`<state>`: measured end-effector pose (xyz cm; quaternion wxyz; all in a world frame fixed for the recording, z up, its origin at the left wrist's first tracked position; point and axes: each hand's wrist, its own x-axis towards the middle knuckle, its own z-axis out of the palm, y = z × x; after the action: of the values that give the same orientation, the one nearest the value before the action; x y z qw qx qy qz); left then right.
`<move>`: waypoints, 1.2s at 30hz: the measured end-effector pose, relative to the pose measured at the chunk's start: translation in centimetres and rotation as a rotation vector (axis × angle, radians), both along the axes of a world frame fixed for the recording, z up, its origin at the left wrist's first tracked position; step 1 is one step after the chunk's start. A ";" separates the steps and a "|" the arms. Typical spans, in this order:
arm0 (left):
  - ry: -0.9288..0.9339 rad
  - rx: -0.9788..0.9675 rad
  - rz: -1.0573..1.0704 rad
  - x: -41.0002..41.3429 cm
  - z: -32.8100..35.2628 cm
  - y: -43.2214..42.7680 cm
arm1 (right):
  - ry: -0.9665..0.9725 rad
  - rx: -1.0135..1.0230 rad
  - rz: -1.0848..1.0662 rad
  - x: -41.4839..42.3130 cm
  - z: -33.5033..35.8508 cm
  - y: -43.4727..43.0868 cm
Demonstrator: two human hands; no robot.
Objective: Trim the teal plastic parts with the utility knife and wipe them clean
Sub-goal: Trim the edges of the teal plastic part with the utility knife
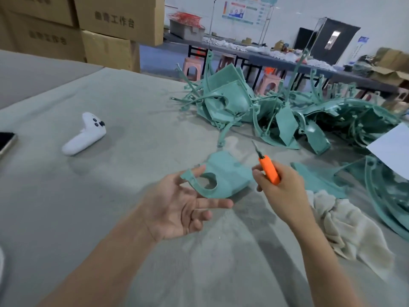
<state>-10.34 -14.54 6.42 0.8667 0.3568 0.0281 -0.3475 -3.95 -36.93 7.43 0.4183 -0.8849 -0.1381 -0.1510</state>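
Observation:
A curved teal plastic part [225, 173] with a round cut-out sits just over the grey cloth, at the tips of my left hand [177, 207]. That hand is palm up with straight, spread fingers; thumb and forefinger touch the part's near edge. My right hand [281, 189] grips an orange utility knife [269, 169], whose blade is out and points up and to the left, close to the part's right edge. A crumpled beige rag [345, 229] lies to the right of my right forearm.
A big heap of teal parts and sprues [265, 111] fills the far right of the table, with more teal frames [385, 196] at the right edge. A white controller [85, 135] and a phone [6, 142] lie left. Cardboard boxes [99, 29] stand behind.

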 end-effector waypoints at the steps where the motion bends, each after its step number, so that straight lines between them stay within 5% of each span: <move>1: -0.005 0.012 -0.003 0.0 0.1 -0.1 | -0.011 0.014 -0.042 0.0 -0.6 -0.4; 7: -0.045 0.158 0.071 -0.3 -0.8 -1.3 | -0.010 0.016 -0.165 -0.1 -1.8 -1.8; 14: -0.377 0.172 0.022 -0.4 -1.0 -1.7 | 0.283 0.435 0.024 -1.4 -0.9 -0.7; 20: -0.586 0.568 -0.082 -1.0 -1.0 -2.8 | 0.336 0.537 0.197 -2.0 -0.9 0.9; 36: -0.593 0.930 0.225 -0.7 -0.7 -3.1 | 0.226 0.601 -0.132 -0.3 -1.5 -0.5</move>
<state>-11.01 -17.60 5.76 0.6205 0.7786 -0.0284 -0.0888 -4.25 -37.48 5.91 0.6628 -0.7401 0.0175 -0.1128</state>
